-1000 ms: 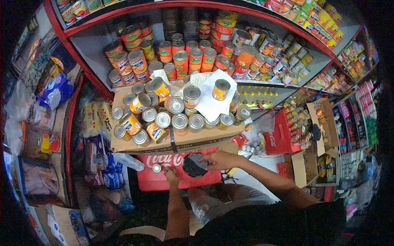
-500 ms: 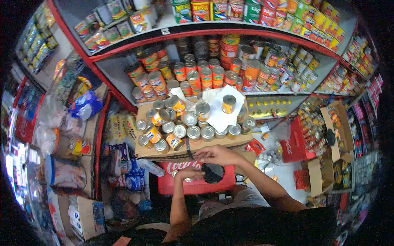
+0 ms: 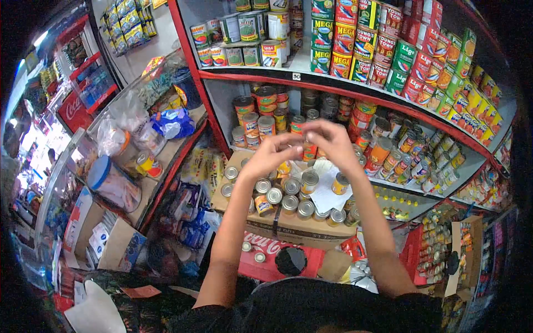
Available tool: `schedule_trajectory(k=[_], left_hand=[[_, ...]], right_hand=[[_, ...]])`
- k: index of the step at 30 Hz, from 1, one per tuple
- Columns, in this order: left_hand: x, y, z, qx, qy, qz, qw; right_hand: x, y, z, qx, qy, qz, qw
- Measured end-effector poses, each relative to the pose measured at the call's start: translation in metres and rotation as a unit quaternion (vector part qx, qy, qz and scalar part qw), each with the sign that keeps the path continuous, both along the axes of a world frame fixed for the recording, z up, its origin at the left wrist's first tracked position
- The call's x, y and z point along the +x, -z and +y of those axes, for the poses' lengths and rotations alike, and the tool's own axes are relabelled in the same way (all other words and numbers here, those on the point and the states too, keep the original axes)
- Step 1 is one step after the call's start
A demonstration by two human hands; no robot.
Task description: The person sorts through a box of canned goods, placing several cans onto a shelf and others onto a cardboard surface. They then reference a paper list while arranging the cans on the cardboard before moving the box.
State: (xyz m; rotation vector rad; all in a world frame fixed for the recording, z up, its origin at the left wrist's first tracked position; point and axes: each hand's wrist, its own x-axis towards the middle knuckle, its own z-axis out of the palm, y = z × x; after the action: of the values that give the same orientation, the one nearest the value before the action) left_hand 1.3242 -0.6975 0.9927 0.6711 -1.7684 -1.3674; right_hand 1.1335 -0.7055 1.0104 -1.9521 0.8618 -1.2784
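Observation:
My left hand (image 3: 276, 154) and my right hand (image 3: 331, 143) are raised with their fingertips close together, in front of the middle shelf. Fingers on both are loosely curved and apart, and I see nothing held in either. Below them, several food cans (image 3: 305, 209) stand on a cardboard box (image 3: 300, 232), some with yellow labels. A white paper (image 3: 328, 198) lies among those cans, with a yellow-labelled can (image 3: 340, 183) standing on it. Behind my hands, orange-labelled cans (image 3: 266, 126) fill the shelf; my fingers partly hide them.
A red Coca-Cola table (image 3: 311, 261) in front of me bears a black round object (image 3: 291, 261) and small cans (image 3: 260, 257). Stacked sardine cans (image 3: 342, 41) line the upper shelf. On the left stands a blue-lidded jar (image 3: 114, 183); an open carton (image 3: 456, 250) is at right.
Both hands have risen from above the red table to in front of the shelf cans. My view has tilted up and turned left, showing more of the upper shelf.

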Motion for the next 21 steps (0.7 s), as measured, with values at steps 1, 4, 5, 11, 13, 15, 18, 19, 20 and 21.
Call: schedule_trajectory(k=[1,4,5,11,13,15,18,19,20,21], left_hand=[[0.000,-0.011,-0.002,-0.001,-0.038,0.029,0.999],[0.001,-0.021,-0.018,0.007,-0.079,0.096,0.992],[0.003,-0.028,-0.019,0.005,-0.098,0.099,0.990],[0.021,-0.041,-0.060,-0.068,-0.175,0.119,0.975],[0.030,-0.046,-0.085,-0.142,-0.232,0.105,0.956],[0.036,-0.058,-0.103,-0.224,-0.311,0.059,0.922],[0.037,-0.085,-0.117,-0.258,-0.363,-0.004,0.895],[0.034,-0.088,-0.126,-0.344,-0.377,-0.019,0.859],[0.030,-0.090,-0.138,-0.427,-0.388,-0.033,0.816],[0.026,-0.092,-0.149,-0.484,-0.389,-0.028,0.784]], right_hand=[[0.007,-0.013,-0.018,-0.024,-0.007,-0.018,1.000],[0.033,-0.055,-0.082,-0.060,0.034,-0.020,0.997],[0.044,-0.068,-0.105,-0.119,0.084,0.008,0.989],[0.097,-0.093,-0.201,-0.215,0.275,0.098,0.932],[0.103,-0.088,-0.204,-0.214,0.270,0.086,0.935],[0.103,-0.088,-0.198,-0.222,0.263,0.049,0.938],[0.094,-0.094,-0.188,-0.275,0.273,-0.017,0.922],[0.090,-0.099,-0.181,-0.281,0.245,-0.035,0.927],[0.087,-0.102,-0.175,-0.263,0.171,-0.070,0.947],[0.084,-0.107,-0.170,-0.248,0.104,-0.058,0.961]])
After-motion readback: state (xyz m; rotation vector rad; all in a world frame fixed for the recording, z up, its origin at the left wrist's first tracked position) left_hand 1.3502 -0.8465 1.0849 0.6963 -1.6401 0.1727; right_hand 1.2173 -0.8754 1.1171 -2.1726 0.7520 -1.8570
